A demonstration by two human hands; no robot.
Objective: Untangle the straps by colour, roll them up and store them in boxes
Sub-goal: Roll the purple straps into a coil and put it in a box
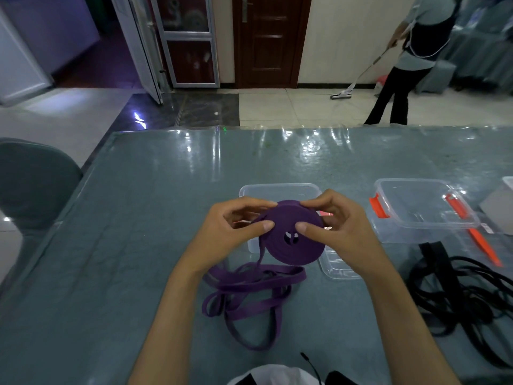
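A flat purple strap roll [294,245] with a small hole at its middle is held above the table by both hands. My left hand [233,234] pinches its left edge and my right hand [338,232] pinches its right edge. The unrolled tail of the purple strap [249,298] hangs from the roll and lies in loose loops on the table below it. Behind the roll stands a clear plastic box [277,190], partly hidden by my hands. A tangle of black strap [455,295] lies at the right.
A second clear box [424,209] with orange clips stands at the right, a clear lid [338,268] beneath my right wrist. The grey table [166,190] has a glossy cover. A chair [30,179] stands at the left. A person mops the floor beyond the table.
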